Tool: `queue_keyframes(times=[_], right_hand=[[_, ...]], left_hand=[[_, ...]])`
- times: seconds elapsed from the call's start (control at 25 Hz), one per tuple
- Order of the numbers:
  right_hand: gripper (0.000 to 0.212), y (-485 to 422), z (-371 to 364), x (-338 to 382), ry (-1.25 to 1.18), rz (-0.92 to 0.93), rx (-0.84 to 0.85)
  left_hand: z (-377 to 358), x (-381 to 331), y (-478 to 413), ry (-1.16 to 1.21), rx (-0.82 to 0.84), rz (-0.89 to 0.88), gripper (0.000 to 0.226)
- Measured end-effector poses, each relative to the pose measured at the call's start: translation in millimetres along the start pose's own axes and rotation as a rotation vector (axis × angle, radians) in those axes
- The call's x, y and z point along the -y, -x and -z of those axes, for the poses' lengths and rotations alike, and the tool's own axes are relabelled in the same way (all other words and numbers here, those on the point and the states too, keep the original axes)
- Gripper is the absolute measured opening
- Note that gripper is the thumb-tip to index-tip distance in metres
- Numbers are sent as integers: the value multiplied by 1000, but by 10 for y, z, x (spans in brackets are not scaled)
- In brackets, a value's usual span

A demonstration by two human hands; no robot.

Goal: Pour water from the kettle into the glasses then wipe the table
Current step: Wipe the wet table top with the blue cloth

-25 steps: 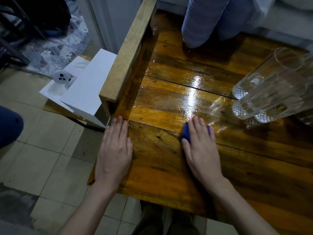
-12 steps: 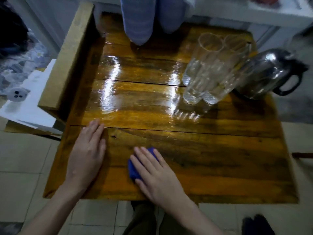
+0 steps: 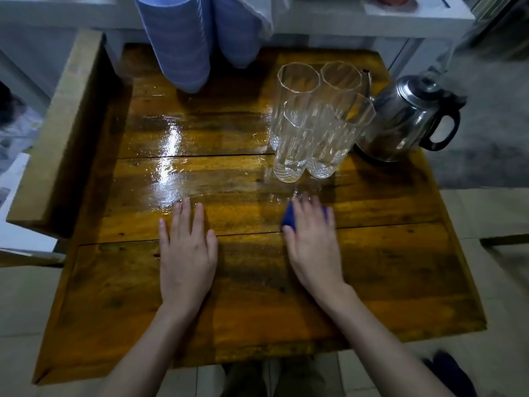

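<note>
A steel kettle (image 3: 406,121) with a black handle stands at the right rear of the wooden table (image 3: 257,319). Left of it is a tight cluster of tall clear glasses (image 3: 309,121). My right hand (image 3: 312,242) presses flat on a blue cloth (image 3: 287,217), just in front of the glasses; most of the cloth is hidden under the fingers. My left hand (image 3: 187,250) lies flat on the tabletop, fingers apart, holding nothing. A wet, shiny patch (image 3: 167,164) covers the table's left middle.
A person's legs in blue striped fabric (image 3: 183,41) stand at the table's far edge. A raised wooden rail (image 3: 63,124) runs along the left side. White paper (image 3: 17,213) lies beyond it. Tiled floor surrounds the table; my knees show below the front edge.
My right hand slid the blue cloth from the table's near left to the right and forward, up to the glasses. My left hand moved inward from the left edge. The camera view shifted right.
</note>
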State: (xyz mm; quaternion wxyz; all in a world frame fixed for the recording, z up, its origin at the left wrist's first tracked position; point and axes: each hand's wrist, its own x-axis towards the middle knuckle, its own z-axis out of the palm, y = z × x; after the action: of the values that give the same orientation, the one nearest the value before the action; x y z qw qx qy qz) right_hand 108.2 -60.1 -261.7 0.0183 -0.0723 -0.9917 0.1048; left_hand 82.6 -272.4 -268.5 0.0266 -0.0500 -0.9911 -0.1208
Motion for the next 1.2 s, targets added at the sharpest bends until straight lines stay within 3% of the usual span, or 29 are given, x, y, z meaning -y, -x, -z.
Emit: queue_keyframes(times=[0.2,0.36,0.48,0.64,0.84,1.2], right_hand=[[57,-143,-137,643,1,362,67],[57,227,-22,297,8,625,164],[57,491,85,-240,38,702,198],[57,491,224,-1012,19,506,160],[55,-64,315,-1449,-7,216,73],[53,-797,174,-1344,-97,135,-72]], left_hand=[[18,22,-25,150,-31,47,48],[34,34,-29,177,-38,56,45],[60,-7,-28,194,-26,81,46],[5,-370,1,174,-40,165,45],[-219,-1274,90,167,-9,-43,46],[-280,-1385,64,79,12,-68,50]])
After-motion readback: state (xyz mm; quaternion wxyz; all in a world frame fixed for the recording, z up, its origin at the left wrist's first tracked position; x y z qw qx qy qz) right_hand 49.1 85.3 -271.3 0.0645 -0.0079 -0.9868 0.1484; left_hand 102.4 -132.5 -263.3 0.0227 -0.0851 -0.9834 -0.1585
